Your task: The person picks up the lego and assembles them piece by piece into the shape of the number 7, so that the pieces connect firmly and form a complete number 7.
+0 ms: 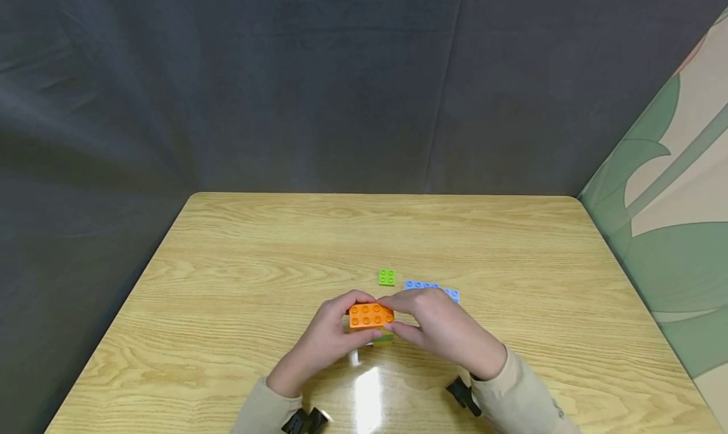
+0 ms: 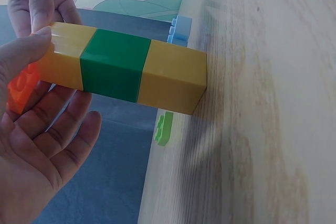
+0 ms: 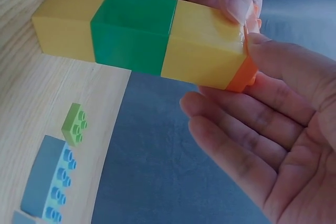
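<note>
An orange eight-stud brick [image 1: 371, 315] caps a tower of yellow, green and yellow blocks that stands upright on the table. My left hand [image 1: 332, 334] holds the orange brick at its left end, thumb in front and index finger behind. From the other end, my right hand [image 1: 443, 325] pinches it between thumb and index finger. Just under the orange brick, the upper yellow block [image 3: 202, 45] has both thumbs at its top edge. The green block [image 2: 115, 65] sits below, and the lower yellow block [image 2: 172, 77] meets the tabletop. The remaining fingers of both hands spread loosely behind the tower.
Behind the hands lie a small light green brick [image 1: 387, 277] and a longer blue brick [image 1: 421, 285]. Another blue brick [image 1: 453, 295] is beside that one, partly covered by my right hand. A dark curtain [image 1: 341, 93] hangs beyond the wooden table [image 1: 227, 251].
</note>
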`<act>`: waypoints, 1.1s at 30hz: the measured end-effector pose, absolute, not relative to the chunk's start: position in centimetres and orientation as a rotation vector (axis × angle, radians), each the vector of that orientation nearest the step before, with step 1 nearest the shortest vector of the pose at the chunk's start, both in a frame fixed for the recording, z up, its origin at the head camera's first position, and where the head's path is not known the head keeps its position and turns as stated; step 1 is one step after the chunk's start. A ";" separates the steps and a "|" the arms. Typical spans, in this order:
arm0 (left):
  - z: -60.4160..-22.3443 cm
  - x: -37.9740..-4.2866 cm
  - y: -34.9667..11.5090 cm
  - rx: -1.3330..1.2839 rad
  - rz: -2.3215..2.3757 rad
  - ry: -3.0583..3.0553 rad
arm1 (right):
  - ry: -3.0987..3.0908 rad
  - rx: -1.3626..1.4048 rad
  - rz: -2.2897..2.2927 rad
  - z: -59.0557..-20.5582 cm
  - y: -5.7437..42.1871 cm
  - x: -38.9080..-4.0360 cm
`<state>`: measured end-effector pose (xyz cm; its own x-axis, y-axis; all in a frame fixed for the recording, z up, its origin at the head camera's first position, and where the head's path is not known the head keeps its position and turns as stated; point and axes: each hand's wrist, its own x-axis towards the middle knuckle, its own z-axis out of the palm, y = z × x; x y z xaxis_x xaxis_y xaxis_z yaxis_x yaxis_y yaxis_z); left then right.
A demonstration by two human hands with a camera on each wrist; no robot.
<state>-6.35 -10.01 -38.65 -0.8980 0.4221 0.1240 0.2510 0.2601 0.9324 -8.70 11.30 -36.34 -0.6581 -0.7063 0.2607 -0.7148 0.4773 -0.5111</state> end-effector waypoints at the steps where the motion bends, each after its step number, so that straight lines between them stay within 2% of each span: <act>1: -38.7 -6.4 -10.0 0.642 1.709 2.371 | -2.692 1.291 0.932 -36.3 11.3 -8.7; 10: -41.8 -7.3 -10.3 0.660 1.704 2.387 | -2.684 1.281 0.886 -36.3 11.2 -8.6; 16: -42.0 -7.3 -10.4 0.675 1.717 2.378 | -2.680 1.274 0.895 -36.4 11.2 -8.6; 33: -38.9 -6.4 -10.0 0.659 1.698 2.396 | -2.692 1.277 0.929 -36.7 11.5 -8.7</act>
<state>-6.40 -9.99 -38.92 -0.8958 0.4213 0.1415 0.2730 0.2705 0.9232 -8.73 11.49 -36.66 -0.6651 -0.6996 0.2613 -0.7118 0.4880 -0.5052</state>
